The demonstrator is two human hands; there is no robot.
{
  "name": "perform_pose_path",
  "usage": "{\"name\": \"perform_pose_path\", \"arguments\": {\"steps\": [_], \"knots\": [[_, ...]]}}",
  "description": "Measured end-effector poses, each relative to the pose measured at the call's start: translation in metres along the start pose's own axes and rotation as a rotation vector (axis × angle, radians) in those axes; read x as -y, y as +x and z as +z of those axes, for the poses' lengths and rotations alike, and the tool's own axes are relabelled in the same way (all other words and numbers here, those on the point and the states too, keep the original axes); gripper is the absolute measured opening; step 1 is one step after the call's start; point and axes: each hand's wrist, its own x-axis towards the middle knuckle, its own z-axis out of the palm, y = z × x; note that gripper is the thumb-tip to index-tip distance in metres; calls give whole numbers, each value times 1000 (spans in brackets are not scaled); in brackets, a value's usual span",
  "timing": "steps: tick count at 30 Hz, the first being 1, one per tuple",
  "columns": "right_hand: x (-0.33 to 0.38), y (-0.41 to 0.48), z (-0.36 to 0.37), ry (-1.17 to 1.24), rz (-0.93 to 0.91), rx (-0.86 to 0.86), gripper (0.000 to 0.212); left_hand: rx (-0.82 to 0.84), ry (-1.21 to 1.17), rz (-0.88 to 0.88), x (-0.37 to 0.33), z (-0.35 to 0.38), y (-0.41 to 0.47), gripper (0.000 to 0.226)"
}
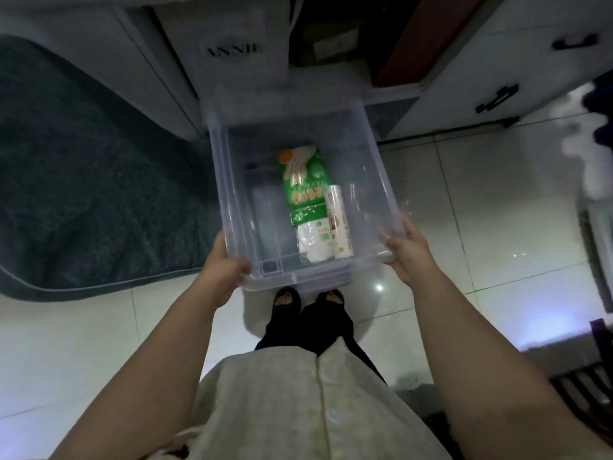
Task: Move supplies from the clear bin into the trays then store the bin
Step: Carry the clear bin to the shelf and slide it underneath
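You held the clear bin (232, 180) off the floor, left hand (224, 265) and right hand (406, 249) gripping its near corners, fingers curled on the rim, green packet (303, 180) and white roll (338, 220) inside.

"ANNIE" on the grey box (232, 51) under the cabinet

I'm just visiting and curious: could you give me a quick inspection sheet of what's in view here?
Surface: pale glossy tiled floor; no table seen.
Job's things: clear bin held up in the air, its far end at the open white cabinet. Inside lie a green glove packet, a white roll beside it and a white bagged item. No trays seen.
Clutter: box marked ANNIE in the cabinet.
Grips: left hand and right hand each hold a near corner of the bin.
Cables: nothing seen.
Surroundings: dark teal rug at left, black drawer handles at right; dim lighting.
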Motion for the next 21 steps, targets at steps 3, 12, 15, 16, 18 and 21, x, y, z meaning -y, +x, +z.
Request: {"name": "perform_pose_path", "arguments": {"steps": [3,12,15,16,18,21], "knots": [[2,-46,-41,221,-5,-29,72,121,114,22,-25,29,-19,88],[12,-142,-206,647,-233,-299,78,568,407,253,-118,226,-61,76],[33,-159,-268,718,-339,-391,71,720,406,348,-139,315,-81,86],[41,-162,-289,736,-374,-414,68,749,376,362,-143,345,-90,93],[59,-168,-334,769,-437,-452,63,774,306,389,-146,406,-107,103],[87,-178,-405,804,-514,-480,58,815,281,469,-146,490,-133,100]]}}
